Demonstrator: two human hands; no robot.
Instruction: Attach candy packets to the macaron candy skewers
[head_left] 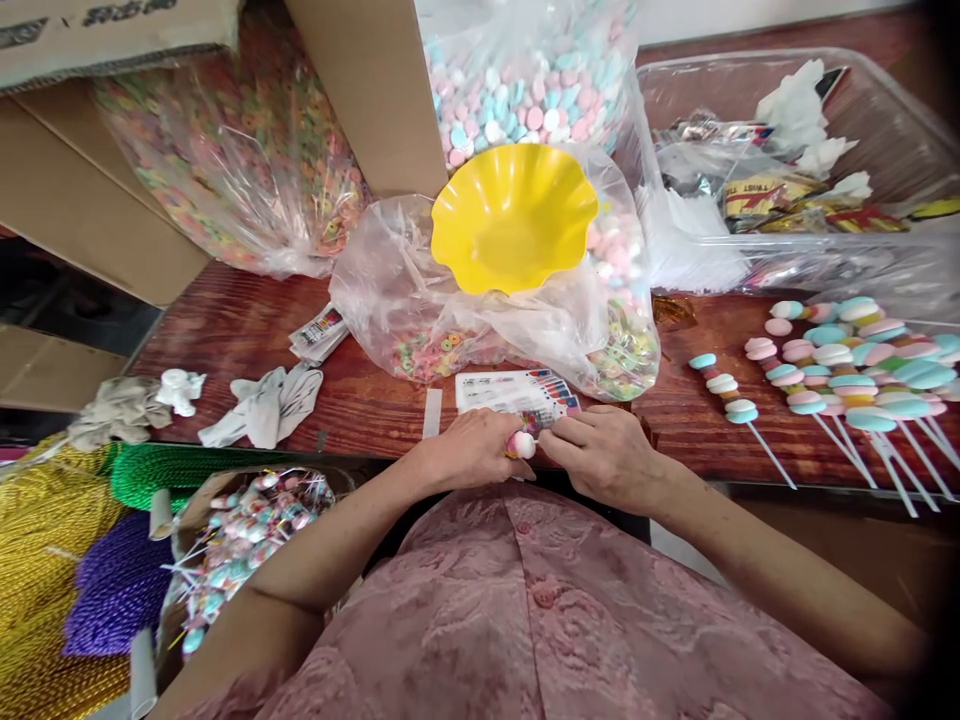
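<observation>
At the table's front edge, my left hand point(474, 450) is closed round a candy skewer whose pink and white end point(520, 445) shows past the fingers; the rest is hidden by the hand. Close on its right, my right hand point(604, 455) has its fingers pinched together, and whatever they hold is hidden. Just behind both hands lies a stack of printed clear wrappers point(499, 388). Finished candy skewers point(862, 365) on white sticks lie in a group at the right, with a single candy skewer point(722, 385) nearer to me.
A yellow wavy bowl point(514, 220) sits on open candy bags point(397, 290). Behind stand a bag of pastel candies point(536, 100) and a clear plastic bin point(795, 240). Crumpled gloves point(266, 405) lie left. Below are a box of wrapped candy skewers point(247, 530) and coloured bead strands point(120, 590).
</observation>
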